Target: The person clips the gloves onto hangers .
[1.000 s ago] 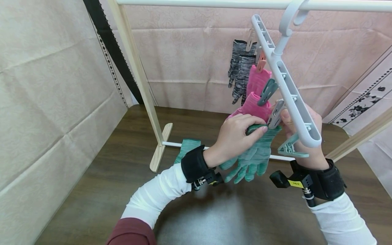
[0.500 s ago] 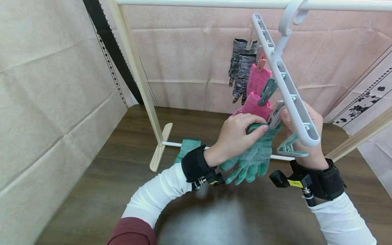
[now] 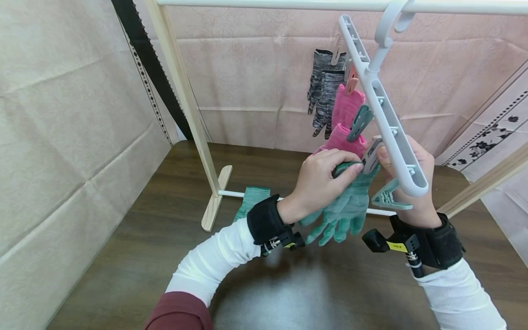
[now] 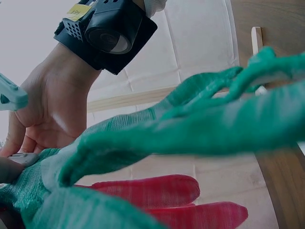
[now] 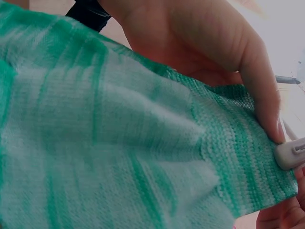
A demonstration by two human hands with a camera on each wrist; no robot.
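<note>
My left hand (image 3: 326, 176) pinches the cuff of a green knit glove (image 3: 344, 206), which hangs fingers down below a white clip hanger (image 3: 383, 114). My right hand (image 3: 406, 183) is behind the hanger, thumb and fingers squeezing a grey clip (image 3: 370, 156) at the glove's cuff. In the right wrist view the green glove (image 5: 119, 138) fills the frame, with the left hand's fingers (image 5: 228, 62) on its edge beside the grey clip (image 5: 290, 155). In the left wrist view the green glove (image 4: 200, 129) hangs over a pink glove (image 4: 167, 200).
Two pink gloves (image 3: 346, 110) and a grey glove (image 3: 323, 91) hang clipped further along the hanger. A teal clip (image 3: 389, 197) hangs free near my right hand. Another green glove (image 3: 251, 199) lies over the wooden rack's (image 3: 181, 91) lower bar, on a dark wood table (image 3: 144, 256).
Both hands and the green glove have edged slightly up and right towards the grey clip; the hanger tilted a little. Grips are unchanged.
</note>
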